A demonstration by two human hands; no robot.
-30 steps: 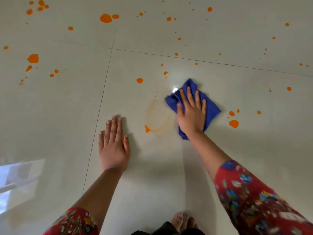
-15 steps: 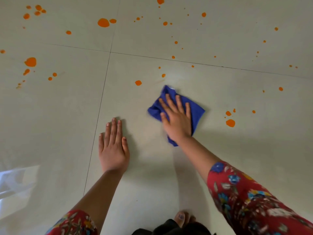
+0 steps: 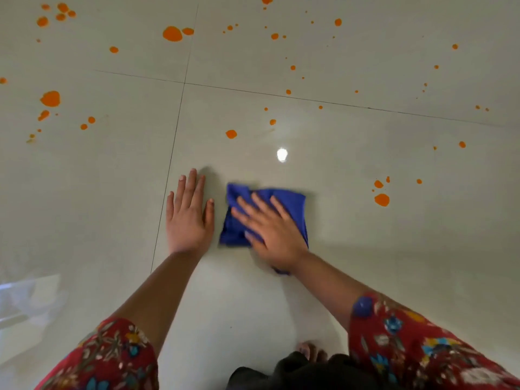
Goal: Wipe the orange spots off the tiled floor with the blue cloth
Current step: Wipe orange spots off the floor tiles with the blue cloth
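Observation:
The blue cloth (image 3: 292,204) lies folded flat on the pale tiled floor (image 3: 365,277). My right hand (image 3: 270,225) presses on it with straight, spread fingers; the hand is motion-blurred. My left hand (image 3: 189,213) lies flat on the floor just left of the cloth, fingers straight. Orange spots remain around: one (image 3: 231,134) ahead of the cloth, a cluster (image 3: 381,199) to the right, a large one (image 3: 172,33) far ahead and another (image 3: 50,98) at the left.
Grout lines (image 3: 171,153) cross ahead and left of my hands. A bright light glare (image 3: 282,154) shines on the tile ahead of the cloth. My bare toes (image 3: 308,351) show at the bottom edge. A window reflection (image 3: 25,302) lies at the lower left.
My right hand has dragged the cloth toward me and to the left, ending next to my left hand. The smeared orange ring and small spot near it are gone. The left hand stayed put.

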